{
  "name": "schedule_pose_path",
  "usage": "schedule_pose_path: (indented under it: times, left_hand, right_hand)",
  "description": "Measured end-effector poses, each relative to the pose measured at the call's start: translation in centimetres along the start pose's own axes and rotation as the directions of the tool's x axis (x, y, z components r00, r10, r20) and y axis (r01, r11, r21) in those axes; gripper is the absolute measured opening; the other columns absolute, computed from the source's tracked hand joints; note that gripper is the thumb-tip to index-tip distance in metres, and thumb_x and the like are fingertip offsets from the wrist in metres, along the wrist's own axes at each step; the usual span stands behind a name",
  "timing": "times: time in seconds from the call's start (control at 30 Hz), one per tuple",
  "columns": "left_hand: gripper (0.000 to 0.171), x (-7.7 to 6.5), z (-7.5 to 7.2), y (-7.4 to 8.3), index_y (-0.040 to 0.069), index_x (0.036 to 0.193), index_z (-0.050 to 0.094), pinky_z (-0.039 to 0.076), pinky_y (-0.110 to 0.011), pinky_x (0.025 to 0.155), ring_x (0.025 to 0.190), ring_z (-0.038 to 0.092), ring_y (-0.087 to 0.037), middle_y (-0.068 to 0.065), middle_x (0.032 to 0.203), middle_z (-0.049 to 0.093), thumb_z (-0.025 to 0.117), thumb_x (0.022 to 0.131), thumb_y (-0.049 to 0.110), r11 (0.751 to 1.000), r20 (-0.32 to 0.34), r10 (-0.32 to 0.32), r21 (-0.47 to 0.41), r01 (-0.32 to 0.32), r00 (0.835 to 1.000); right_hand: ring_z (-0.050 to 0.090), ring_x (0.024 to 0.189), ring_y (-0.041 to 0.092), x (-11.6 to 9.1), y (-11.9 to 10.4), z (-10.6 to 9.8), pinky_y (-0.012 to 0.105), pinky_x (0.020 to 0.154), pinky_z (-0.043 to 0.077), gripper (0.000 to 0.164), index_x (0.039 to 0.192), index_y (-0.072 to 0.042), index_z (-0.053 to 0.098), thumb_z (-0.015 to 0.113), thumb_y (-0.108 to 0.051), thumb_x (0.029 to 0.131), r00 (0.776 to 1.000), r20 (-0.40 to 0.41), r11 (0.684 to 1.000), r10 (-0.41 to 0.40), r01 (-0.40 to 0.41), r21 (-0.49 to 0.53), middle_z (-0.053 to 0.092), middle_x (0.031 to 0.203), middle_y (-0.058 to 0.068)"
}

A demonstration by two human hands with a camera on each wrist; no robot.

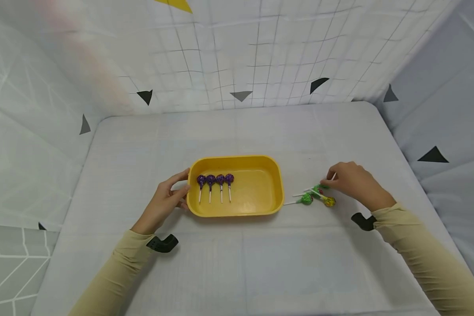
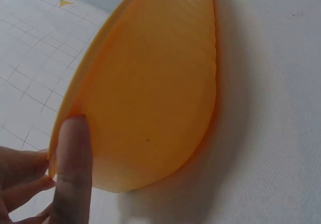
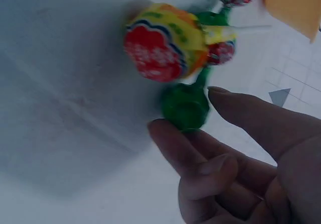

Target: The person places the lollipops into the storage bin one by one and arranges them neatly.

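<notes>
A yellow tray [image 1: 256, 186] holds several purple-wrapped lollipops [image 1: 220, 179] in a row on its left side, sticks toward the person. My left hand [image 1: 162, 204] grips the tray's left end; in the left wrist view one digit [image 2: 74, 156] presses the outer wall [image 2: 150, 93] while other fingers meet the rim. Right of the tray, my right hand [image 1: 353, 182] pinches the head of a green lollipop [image 3: 184, 106] between thumb and fingertips. Beside it lie a yellow lollipop [image 1: 329, 201] and a nearer green lollipop [image 1: 307, 199], overlapping others in a small pile.
A white cloth covers the table [image 1: 237, 263]. Pale fabric walls with grid lines and dark triangles enclose its back and sides, the back wall [image 1: 237, 57] rising from the far edge. Dark wrist devices [image 1: 163, 243] sit at both cuffs.
</notes>
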State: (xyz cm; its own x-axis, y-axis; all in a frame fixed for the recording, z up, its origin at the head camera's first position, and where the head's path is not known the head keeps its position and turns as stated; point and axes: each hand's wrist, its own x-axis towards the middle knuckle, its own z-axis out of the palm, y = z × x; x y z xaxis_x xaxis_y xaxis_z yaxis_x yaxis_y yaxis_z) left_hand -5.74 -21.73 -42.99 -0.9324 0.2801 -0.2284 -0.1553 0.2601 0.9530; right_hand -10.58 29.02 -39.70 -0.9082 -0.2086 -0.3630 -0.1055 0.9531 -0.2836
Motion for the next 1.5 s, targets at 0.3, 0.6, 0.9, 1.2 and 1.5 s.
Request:
schedule_pose_path:
  times: [0.3, 0.6, 0.9, 1.2, 1.5]
  left_hand:
    - [0.056, 0.0, 0.1, 0.1, 0.014, 0.162, 0.035, 0.064, -0.029, 0.07, 0.072, 0.069, -0.013, -0.018, 0.161, 0.038, 0.053, 0.11, 0.018, 1.0, 0.0, 0.001, -0.005, -0.001, 1.0]
    - [0.056, 0.0, 0.2, 0.1, 0.017, 0.162, 0.035, 0.065, -0.032, 0.071, 0.071, 0.069, -0.015, -0.015, 0.16, 0.04, 0.053, 0.11, 0.019, 1.0, -0.002, -0.013, 0.001, 0.013, 1.0]
    - [0.056, 0.0, 0.2, 0.1, 0.017, 0.162, 0.035, 0.065, -0.032, 0.072, 0.072, 0.069, -0.014, -0.015, 0.161, 0.039, 0.054, 0.109, 0.02, 1.0, -0.003, -0.016, 0.005, 0.016, 1.0]
    - [0.056, 0.0, 0.3, 0.1, 0.018, 0.162, 0.035, 0.066, -0.036, 0.072, 0.073, 0.07, -0.015, -0.013, 0.161, 0.04, 0.054, 0.109, 0.019, 1.0, -0.011, -0.022, 0.009, 0.022, 1.0]
    - [0.056, -0.1, 0.2, 0.0, 0.016, 0.163, 0.035, 0.066, -0.034, 0.072, 0.073, 0.069, -0.014, -0.016, 0.161, 0.038, 0.054, 0.109, 0.019, 1.0, -0.009, -0.004, 0.001, 0.004, 1.0]
  right_hand:
    - [0.073, 0.089, 0.032, 0.8, -0.1, 1.0, 0.046, 0.068, 0.059, 0.035, 0.107, -0.003, 0.078, 0.072, -0.035, 0.097, 0.999, -0.026, 0.997, -0.024, 0.026, 0.076, 0.078, 0.098, 0.015]
    - [0.072, 0.091, 0.031, 1.4, -0.8, 1.0, 0.047, 0.071, 0.06, 0.036, 0.11, -0.002, 0.079, 0.072, -0.035, 0.097, 0.999, -0.021, 0.997, -0.03, 0.032, 0.071, 0.079, 0.099, 0.013]
    - [0.072, 0.093, 0.032, 1.5, -1.4, 0.6, 0.052, 0.077, 0.06, 0.036, 0.112, -0.002, 0.078, 0.074, -0.034, 0.096, 0.997, -0.041, 0.997, -0.059, 0.062, 0.051, 0.079, 0.101, 0.015]
    - [0.071, 0.097, 0.032, 1.7, -2.2, -0.4, 0.055, 0.084, 0.059, 0.03, 0.112, -0.004, 0.078, 0.077, -0.029, 0.095, 0.992, -0.056, 0.99, -0.112, 0.116, 0.077, 0.078, 0.106, 0.014]
    - [0.062, 0.088, 0.024, 1.9, -3.1, -1.7, 0.032, 0.068, 0.053, 0.031, 0.119, -0.009, 0.078, 0.075, -0.03, 0.096, 0.985, -0.045, 0.974, -0.167, 0.172, 0.149, 0.078, 0.112, 0.01]
